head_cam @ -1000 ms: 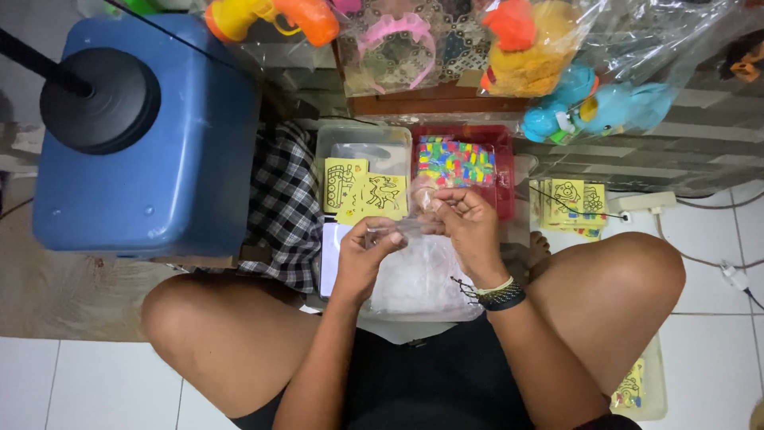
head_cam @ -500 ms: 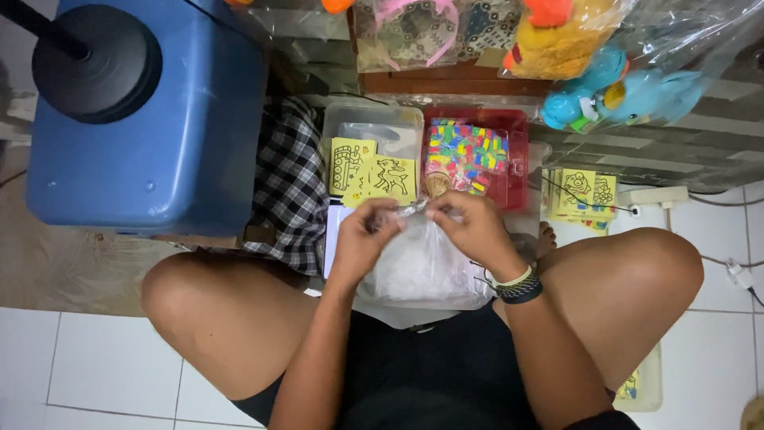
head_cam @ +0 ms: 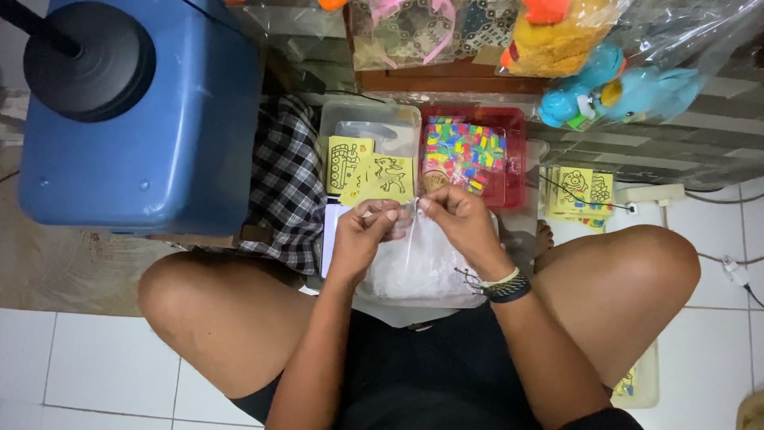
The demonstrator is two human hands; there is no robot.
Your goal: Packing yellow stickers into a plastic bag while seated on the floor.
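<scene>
Fingers of my left hand (head_cam: pixel 362 231) and right hand (head_cam: pixel 461 219) pinch a small clear bag (head_cam: pixel 410 219) between them, above the white bags (head_cam: pixel 422 267) in my lap. I think I am opening it; it needs gentle pulling.

Shorts (head_cam: pixel 446 374): black, short-legged. Arms and hands: bare, no sleeves. Right wrist: stacked bands (head_cam: pixel 503 285), one pale, one black, with thin loose thread ends. Legs: bare below the shorts.

clear plastic bag (head_cam: pixel 422 255) pinched between both hands, bagged toys (head_cam: pixel 605 56) on top right shelf
</scene>
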